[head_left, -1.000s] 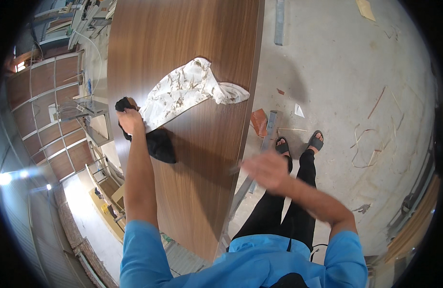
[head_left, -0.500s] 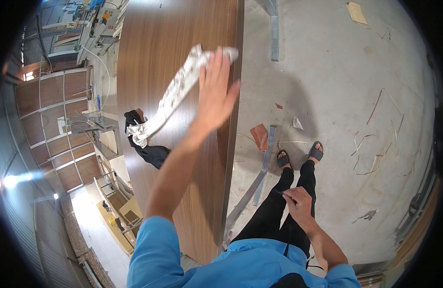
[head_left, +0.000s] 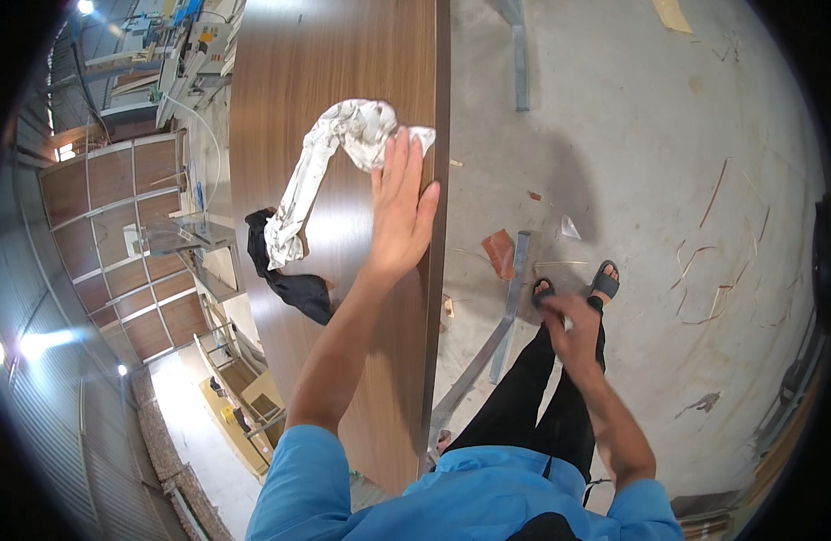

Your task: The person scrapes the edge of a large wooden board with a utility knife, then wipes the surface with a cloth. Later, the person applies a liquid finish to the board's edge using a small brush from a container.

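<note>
My left hand (head_left: 402, 203) lies flat on a stained white cloth (head_left: 348, 126), fingers stretched out together over its right end, thumb apart. The cloth curves in an arch across a long brown wood-grain panel (head_left: 361, 63), close to the panel's right edge. Its other end rests against a black cloth (head_left: 294, 290), part of which is hidden beneath it. My right hand (head_left: 574, 335) hangs in the air over my legs, right of the panel. Motion smears its fingers, and whether anything is in them cannot be made out.
Grey metal legs (head_left: 515, 298) jut out from under the panel on the right. A reddish-brown scrap (head_left: 499, 252) and several thin strips (head_left: 716, 194) lie on the concrete floor (head_left: 632, 117). Workshop machinery (head_left: 199, 50) stands beyond the panel's left side.
My left hand has come nearer to me along the panel's right edge, and the stretched white cloth has bunched into an arch. My right hand has risen slightly from my thighs.
</note>
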`<action>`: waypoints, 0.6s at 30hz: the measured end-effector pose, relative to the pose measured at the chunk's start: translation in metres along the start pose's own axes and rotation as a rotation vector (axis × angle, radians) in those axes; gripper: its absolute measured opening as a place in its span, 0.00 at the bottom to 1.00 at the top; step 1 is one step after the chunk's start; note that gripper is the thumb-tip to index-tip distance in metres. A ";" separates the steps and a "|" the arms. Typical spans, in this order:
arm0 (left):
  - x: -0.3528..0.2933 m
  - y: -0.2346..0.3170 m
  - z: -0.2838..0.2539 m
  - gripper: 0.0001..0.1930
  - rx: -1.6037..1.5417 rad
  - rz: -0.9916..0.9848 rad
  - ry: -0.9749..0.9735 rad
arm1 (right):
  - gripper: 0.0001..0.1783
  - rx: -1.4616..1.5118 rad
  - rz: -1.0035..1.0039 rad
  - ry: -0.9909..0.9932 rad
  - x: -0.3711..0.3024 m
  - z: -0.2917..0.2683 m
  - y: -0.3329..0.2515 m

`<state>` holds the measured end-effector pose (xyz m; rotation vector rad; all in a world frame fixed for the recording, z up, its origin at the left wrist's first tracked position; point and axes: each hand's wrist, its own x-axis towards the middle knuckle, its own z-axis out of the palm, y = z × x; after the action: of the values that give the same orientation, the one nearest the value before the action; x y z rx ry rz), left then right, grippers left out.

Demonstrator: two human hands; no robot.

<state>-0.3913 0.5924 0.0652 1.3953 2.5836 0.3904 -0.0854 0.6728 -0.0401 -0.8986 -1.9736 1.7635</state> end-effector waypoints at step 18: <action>0.051 -0.003 0.039 0.27 0.067 -0.020 0.322 | 0.07 0.114 -0.079 0.220 0.148 0.035 -0.047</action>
<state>-0.4105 0.6394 0.0257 1.4304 2.8869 0.5732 -0.2277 0.7413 -0.0232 -0.9202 -1.7287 1.6388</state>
